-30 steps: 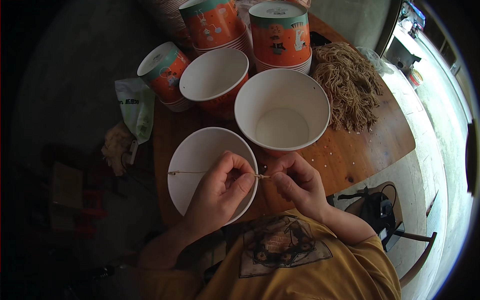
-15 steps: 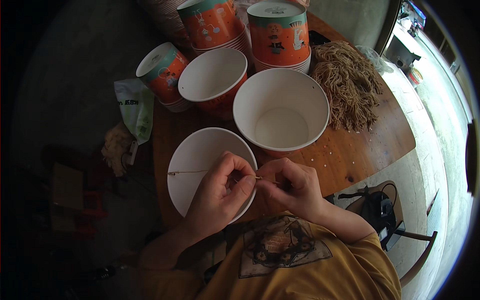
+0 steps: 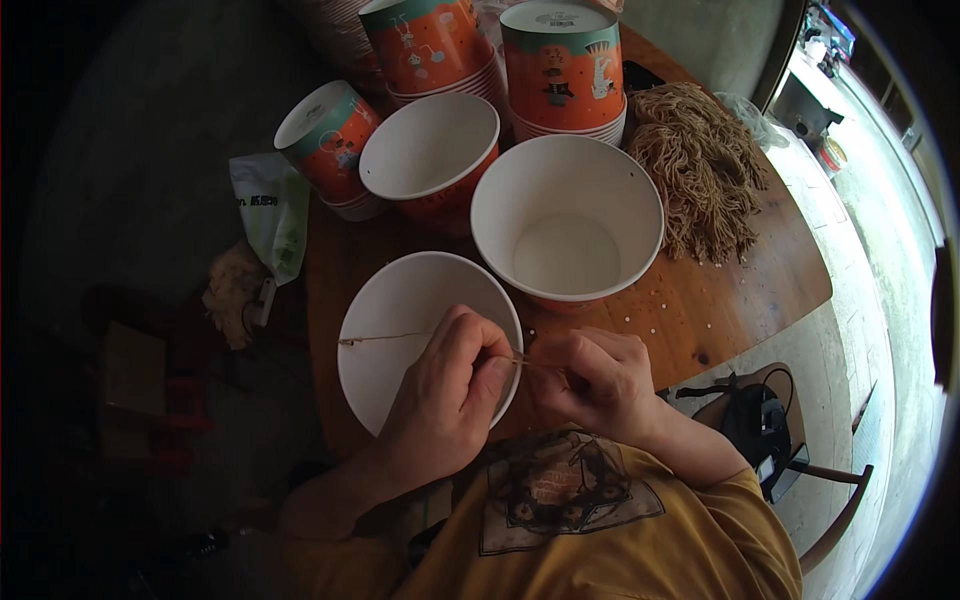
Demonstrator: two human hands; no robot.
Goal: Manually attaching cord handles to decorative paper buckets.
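Observation:
Nearest me on the table is a white-lined paper bucket (image 3: 385,385), its mouth facing up. A thin brown cord (image 3: 385,337) is knotted at the bucket's left rim and runs across the opening. My left hand (image 3: 450,385), closed in a pinch over the bucket, grips this cord near the right rim. Just outside that rim my right hand (image 3: 595,380) pinches the cord too, its fingers closed. A short stretch of cord shows between the two hands. My fingers hide the details of the cord at the right rim.
Two open paper buckets, one large (image 3: 568,240) and one beside it (image 3: 430,145), stand beyond. Upturned orange-and-green bucket stacks (image 3: 565,75) fill the back. A bundle of brown cords (image 3: 695,170) lies at right on the wooden table (image 3: 760,275). A white-green bag (image 3: 270,215) hangs at left.
My right hand has moved slightly right, away from the left, and its fingers have curled in more. The cord between the hands looks more stretched. The view has shifted a little.

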